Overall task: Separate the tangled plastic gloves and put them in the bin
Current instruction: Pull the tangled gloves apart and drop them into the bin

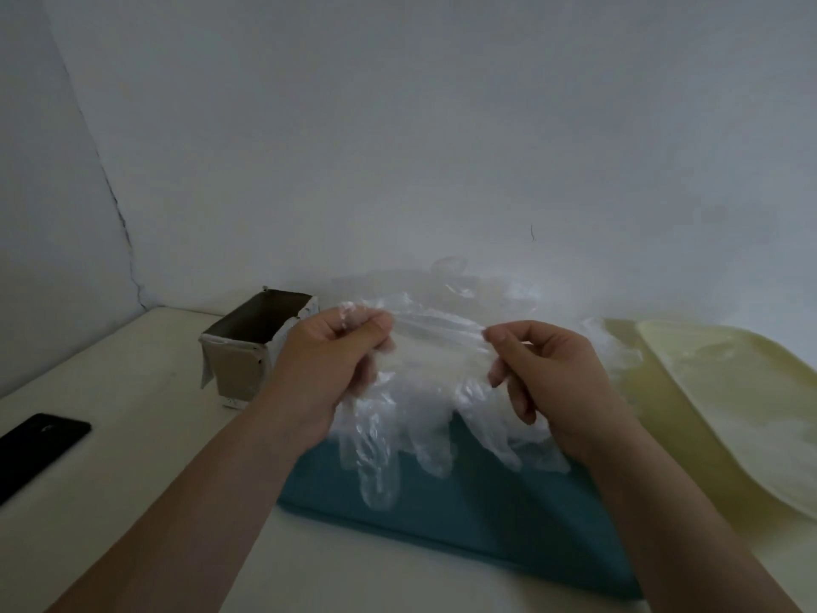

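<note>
Between the left hand [336, 360] and the right hand [544, 369], a bunch of clear plastic gloves [437, 360] is held up off the bench [146, 457]. One end of the bunch is pinched by the left hand between the thumb and the curled fingers, and a little film is seen over its fingertips. The other end is pinched by the right hand between thumb and forefinger, while its remaining fingers are curled below. Both hands are thus closed on the gloves, and the film is stretched in a band from one to the other. Below the hands, several empty glove fingers are seen hanging down. More crumpled film is gathered beyond the hands, towards the wall [398, 126], and some is spread past the right hand.

Directly beneath the hands and the hanging glove fingers, a teal container [464, 515] is set on the bench; it may be the bin, though its depth is not plainly shown. Beyond the left hand and to its outer side, an open cardboard box [247, 347] is stood on the bench, partly hidden by that hand. Farther out on the same side, a black phone [37, 449] is laid flat. To the outer side of the right hand, a pale yellow tray [729, 400] is placed, with a little film lying by its edge nearest that hand.
</note>
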